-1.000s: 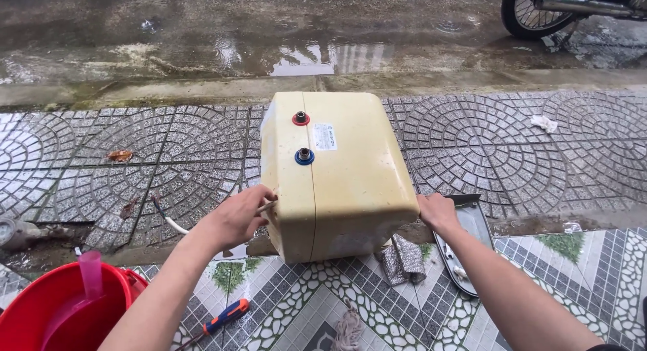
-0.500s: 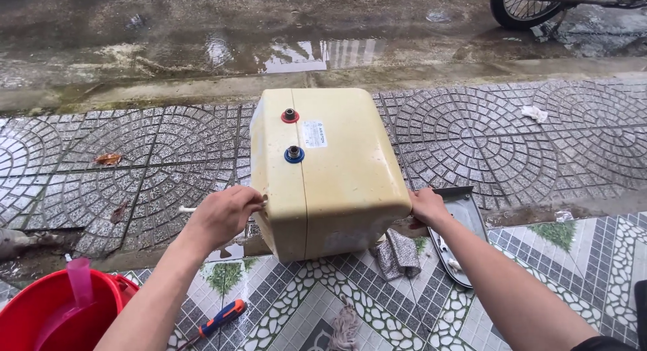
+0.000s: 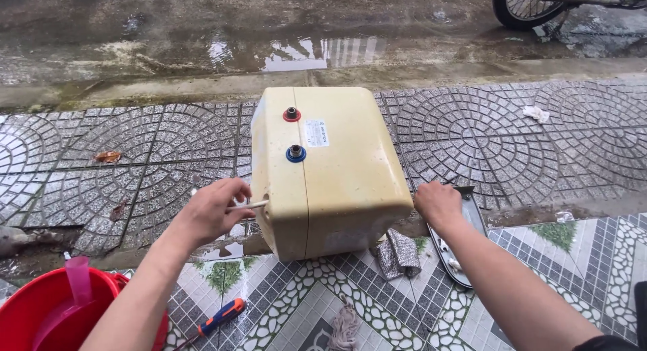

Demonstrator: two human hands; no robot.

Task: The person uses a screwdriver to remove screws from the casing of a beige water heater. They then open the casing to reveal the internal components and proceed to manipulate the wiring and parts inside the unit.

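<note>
A yellowed, boxy water heater tank (image 3: 337, 169) lies on the wet paving, with a red-ringed port (image 3: 291, 114) and a blue-ringed port (image 3: 295, 153) on top. My left hand (image 3: 212, 209) grips a thin white rod or cable (image 3: 248, 205) that runs into the tank's left side. To the right of the tank, my right hand (image 3: 438, 204) is a loose fist, slightly apart from the tank's corner and over a grey metal cover plate (image 3: 465, 240). Nothing shows in that hand.
A red bucket (image 3: 47, 310) with a pink cup stands at the lower left. A screwdriver with an orange and blue handle (image 3: 219, 317) lies on the tiles. A grey rag (image 3: 397, 253) sits under the tank's front. A motorbike wheel (image 3: 522, 7) is at the far right, beyond puddles.
Both hands have left the tank's sides. My left hand now pinches the thin white rod at the left side, and my right hand has drawn back to the right.
</note>
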